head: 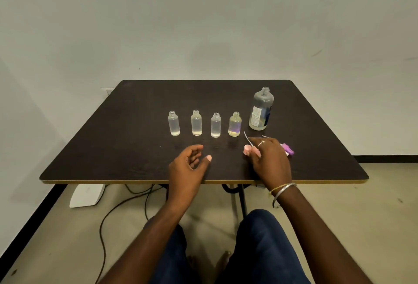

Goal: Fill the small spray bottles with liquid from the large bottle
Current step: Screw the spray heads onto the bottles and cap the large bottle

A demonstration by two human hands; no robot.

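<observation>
Several small clear bottles stand uncapped in a row on the dark table [135,148]; the leftmost [174,123] and the rightmost [235,124] mark its ends. Each holds clear liquid. The large clear bottle [261,109] stands uncapped at the right, nearly empty. My right hand [268,159] grips a pink spray cap [247,149] with its thin tube sticking up, just in front of the rightmost small bottle. My left hand [188,166] hovers with relaxed, loosely curled fingers in front of the row and holds nothing.
A purple spray cap [288,149] lies on the table right of my right hand. Cables [108,215] and a white table foot [87,195] lie on the floor below the table. A wall stands close behind.
</observation>
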